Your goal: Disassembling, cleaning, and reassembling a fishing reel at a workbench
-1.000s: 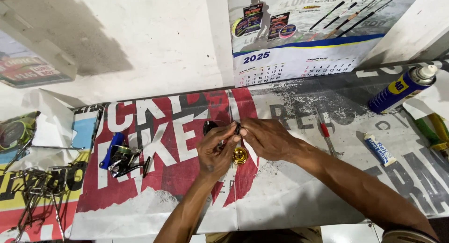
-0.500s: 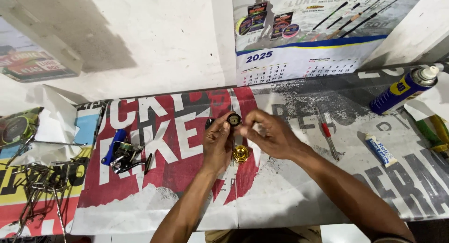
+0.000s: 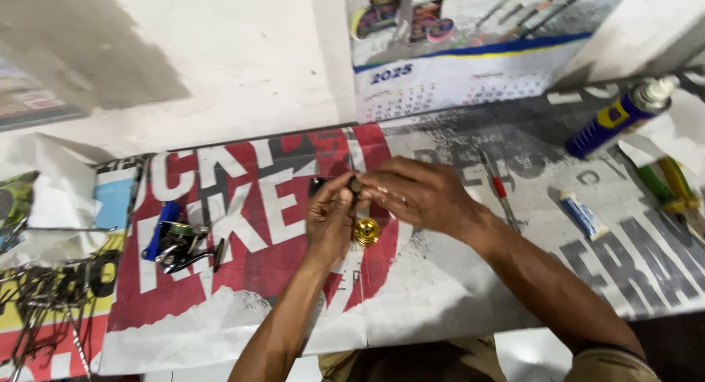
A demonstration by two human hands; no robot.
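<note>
Over the gold spool (image 3: 366, 231), left hand (image 3: 330, 219) & right hand (image 3: 418, 196) now pinch small dark part (image 3: 355, 184) lower, closer together.

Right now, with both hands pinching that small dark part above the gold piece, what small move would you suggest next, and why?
Probably keep the small dark part pinched and lower it gently toward the gold piece. The left hand and right hand both grip it at the fingertips, just above the printed banner, and the gold piece lies directly below.
</note>
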